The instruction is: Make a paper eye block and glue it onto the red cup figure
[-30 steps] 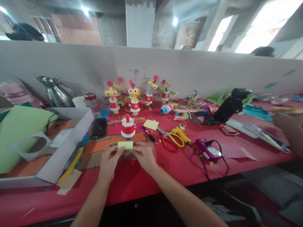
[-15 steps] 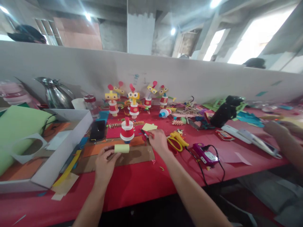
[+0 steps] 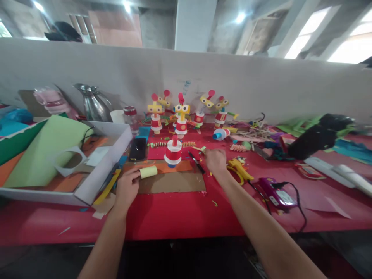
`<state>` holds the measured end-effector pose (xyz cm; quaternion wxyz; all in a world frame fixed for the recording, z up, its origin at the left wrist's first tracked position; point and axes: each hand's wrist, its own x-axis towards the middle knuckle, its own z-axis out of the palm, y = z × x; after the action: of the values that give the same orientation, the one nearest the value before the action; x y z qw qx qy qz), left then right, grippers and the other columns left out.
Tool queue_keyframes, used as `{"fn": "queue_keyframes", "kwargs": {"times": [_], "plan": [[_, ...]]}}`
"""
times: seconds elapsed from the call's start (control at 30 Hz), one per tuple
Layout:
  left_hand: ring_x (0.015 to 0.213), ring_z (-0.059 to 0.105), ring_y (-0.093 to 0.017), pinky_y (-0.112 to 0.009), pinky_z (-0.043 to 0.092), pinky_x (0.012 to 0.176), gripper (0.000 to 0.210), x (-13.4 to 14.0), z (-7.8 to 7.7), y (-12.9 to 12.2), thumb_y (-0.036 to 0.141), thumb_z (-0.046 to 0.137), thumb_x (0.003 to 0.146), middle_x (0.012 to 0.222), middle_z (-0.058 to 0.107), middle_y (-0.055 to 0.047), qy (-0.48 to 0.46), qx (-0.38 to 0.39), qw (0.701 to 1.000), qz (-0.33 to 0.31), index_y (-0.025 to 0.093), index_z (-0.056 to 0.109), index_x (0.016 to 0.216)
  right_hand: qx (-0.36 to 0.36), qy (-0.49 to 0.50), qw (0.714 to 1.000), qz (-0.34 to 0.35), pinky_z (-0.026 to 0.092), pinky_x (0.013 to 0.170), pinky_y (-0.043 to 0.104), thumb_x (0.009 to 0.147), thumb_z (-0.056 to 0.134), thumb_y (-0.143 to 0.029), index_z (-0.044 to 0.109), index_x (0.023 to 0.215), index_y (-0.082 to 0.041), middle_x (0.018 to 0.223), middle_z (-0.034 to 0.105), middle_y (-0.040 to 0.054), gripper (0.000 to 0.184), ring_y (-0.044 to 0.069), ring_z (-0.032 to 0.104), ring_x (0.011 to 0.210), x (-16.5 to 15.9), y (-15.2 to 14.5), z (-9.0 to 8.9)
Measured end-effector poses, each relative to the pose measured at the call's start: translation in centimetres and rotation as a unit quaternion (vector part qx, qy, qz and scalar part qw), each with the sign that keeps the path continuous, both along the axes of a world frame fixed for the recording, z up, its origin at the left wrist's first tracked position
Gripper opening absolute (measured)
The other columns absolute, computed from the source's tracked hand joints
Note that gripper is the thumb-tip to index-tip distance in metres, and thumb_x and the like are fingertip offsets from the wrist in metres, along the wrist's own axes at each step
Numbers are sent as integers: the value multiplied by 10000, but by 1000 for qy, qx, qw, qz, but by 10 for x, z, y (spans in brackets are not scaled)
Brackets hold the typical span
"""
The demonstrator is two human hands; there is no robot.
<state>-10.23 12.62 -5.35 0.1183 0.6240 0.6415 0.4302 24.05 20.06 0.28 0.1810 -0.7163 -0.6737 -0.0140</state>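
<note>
My left hand (image 3: 128,186) is closed around one end of a pale yellow paper tube (image 3: 148,172), held above a strip of brown cardboard (image 3: 171,183). My right hand (image 3: 215,160) is closed at the edge of a small pale yellow paper piece (image 3: 200,149), seen nearly edge-on; its fingertips are partly hidden. A black pen (image 3: 197,162) lies just left of that hand. Between the hands stands a red and white cup figure (image 3: 173,152) with coiled paper arms and a red tube on top, but no head.
Several finished cup figures (image 3: 181,126) stand by the partition. On the left are a white box (image 3: 109,155) of coloured paper, a phone (image 3: 138,148) and a steel jug (image 3: 94,104). A yellow glue gun (image 3: 240,170) and its corded purple power socket (image 3: 277,193) lie on the right.
My view has turned left. My right hand has come away from the pen, which now lies on the table, and is at the yellow paper. My left hand still holds the tube.
</note>
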Motion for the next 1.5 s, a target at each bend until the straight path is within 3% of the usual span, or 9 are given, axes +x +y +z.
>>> {"fn": "queue_keyframes", "kwargs": {"times": [0.2,0.43,0.7,0.8,0.93,1.13,1.3,1.43,1.5], "plan": [[988,659,-248,-403,484,970,346,4,4,-7,87,438,673,1017,728,-83,-15,26,999,44,192,737,810,86,131,987,-43,431,759,345,919,405,-262,644,1018,-127,914,727,161,292,269,666,848,8,-53,-1],[910,672,-221,-365,520,872,352,6,3,-12,69,442,669,968,716,-77,-29,17,997,71,178,672,912,59,336,936,82,474,575,244,945,439,-421,587,841,-194,629,651,15,290,180,648,604,-37,-140,-42],[969,638,-287,-436,483,914,355,17,23,-23,84,464,697,1027,678,-119,6,66,993,93,185,667,969,102,389,911,94,475,611,259,916,509,-449,622,817,-208,726,671,48,283,201,634,670,-45,-154,-39],[1070,600,-295,-437,454,981,314,44,29,-40,141,504,768,1083,666,-124,30,152,987,52,203,672,1026,108,428,891,106,492,649,273,897,544,-447,642,825,-209,745,668,55,268,213,638,703,-45,-164,-39],[1016,652,-254,-383,522,904,267,97,20,-64,203,526,845,1082,702,-95,-42,83,987,-128,262,694,1044,-33,516,833,198,521,663,294,892,554,-463,667,852,-206,777,690,58,283,224,655,729,-34,-170,-42],[1008,672,-261,-391,533,890,272,124,9,-73,294,532,878,1096,719,-93,-118,-10,969,-216,299,706,1086,94,464,878,72,535,731,333,826,602,-524,677,894,-217,935,711,109,323,283,661,884,-12,-157,-31],[941,686,-241,-370,536,848,381,112,9,-74,431,460,921,1095,717,-111,-225,-52,959,-166,241,651,1190,-66,488,846,204,542,709,338,845,571,-517,671,790,-190,779,709,71,346,257,673,783,-25,-152,-33],[850,685,-221,-357,538,807,401,111,7,-73,449,494,905,1032,715,-110,-277,-62,950,-130,205,633,1190,122,415,899,66,542,737,382,826,580,-522,689,897,-195,1027,703,153,351,324,639,1009,-27,-149,-35],[805,676,-210,-344,538,768,390,111,7,-71,429,543,880,963,714,-97,-273,-58,951,-136,194,631,1179,92,434,892,91,550,741,380,856,557,-502,686,983,-201,1058,705,147,351,313,652,1005,-26,-148,-35]]}}
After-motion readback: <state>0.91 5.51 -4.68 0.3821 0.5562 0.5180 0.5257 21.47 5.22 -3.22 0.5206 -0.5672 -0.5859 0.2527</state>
